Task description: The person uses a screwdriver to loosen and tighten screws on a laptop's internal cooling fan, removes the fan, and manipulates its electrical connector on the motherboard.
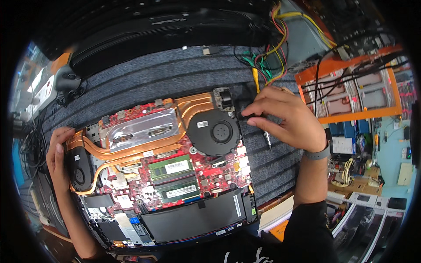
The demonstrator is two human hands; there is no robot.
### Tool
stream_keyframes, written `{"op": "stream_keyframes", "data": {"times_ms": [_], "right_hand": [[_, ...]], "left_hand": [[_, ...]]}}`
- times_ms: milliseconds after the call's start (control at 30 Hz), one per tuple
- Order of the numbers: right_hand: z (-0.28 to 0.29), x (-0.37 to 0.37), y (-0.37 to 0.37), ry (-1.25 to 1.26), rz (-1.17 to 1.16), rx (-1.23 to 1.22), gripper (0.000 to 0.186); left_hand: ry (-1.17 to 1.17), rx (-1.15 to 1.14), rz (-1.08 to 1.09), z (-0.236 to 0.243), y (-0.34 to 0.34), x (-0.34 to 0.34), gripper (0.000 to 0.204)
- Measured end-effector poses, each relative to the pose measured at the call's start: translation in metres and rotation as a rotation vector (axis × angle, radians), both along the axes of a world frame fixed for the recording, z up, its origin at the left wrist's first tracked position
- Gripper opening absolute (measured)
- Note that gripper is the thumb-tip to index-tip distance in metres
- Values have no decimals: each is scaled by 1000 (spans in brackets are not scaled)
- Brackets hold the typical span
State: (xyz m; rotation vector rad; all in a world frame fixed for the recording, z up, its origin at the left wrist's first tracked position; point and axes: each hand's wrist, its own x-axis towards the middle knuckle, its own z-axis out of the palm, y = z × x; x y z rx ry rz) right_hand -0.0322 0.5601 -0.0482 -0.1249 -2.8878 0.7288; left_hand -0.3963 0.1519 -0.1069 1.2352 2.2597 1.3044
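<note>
An opened laptop [175,160], its bottom cover off, lies on a ribbed grey mat. Its red circuit board carries copper heat pipes [127,153], a large right fan [215,132], a smaller left fan [80,168], green memory sticks [171,168] and a flat black battery [193,219]. My left hand [59,151] grips the laptop's left edge beside the smaller fan. Just off the upper right corner, near the hinge [225,97], my right hand [285,116] has thumb and forefinger nearly together. What they pinch is too small and dark to make out. A silver-tipped tool [268,141] shows below that hand.
Yellow, red and green wires [267,61] hang at the back right. A black device [166,35] stands along the back of the grey mat [149,74]. An orange-edged case [351,96] with packages lies right; a black mouse-like object [69,79] and cables [30,144] lie left.
</note>
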Motion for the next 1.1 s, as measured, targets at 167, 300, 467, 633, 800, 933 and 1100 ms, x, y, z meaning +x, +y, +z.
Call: {"op": "stream_keyframes", "data": {"times_ms": [167, 300, 467, 633, 800, 933, 1100], "right_hand": [[-5, 0, -6, 54, 148, 70, 14], [-9, -3, -9, 96, 165, 99, 19], [-13, -4, -9, 130, 176, 83, 13], [-3, -2, -7, 116, 138, 119, 12], [4, 8, 0, 49, -240, 205, 26], [-5, 6, -7, -84, -350, 129, 45], [-19, 5, -7, 95, -340, 45, 69]], "left_hand": [[26, -13, -4, -9, -13, -14, 57], [26, 7, -26, -14, -18, -21, 58], [44, -4, -32, -11, -16, -19, 57], [28, -1, -27, -9, -9, -14, 58], [46, -6, -33, -11, -18, -21, 58], [13, 24, -42, -15, -18, -23, 57], [62, -8, -26, -10, -17, -19, 59]]}}
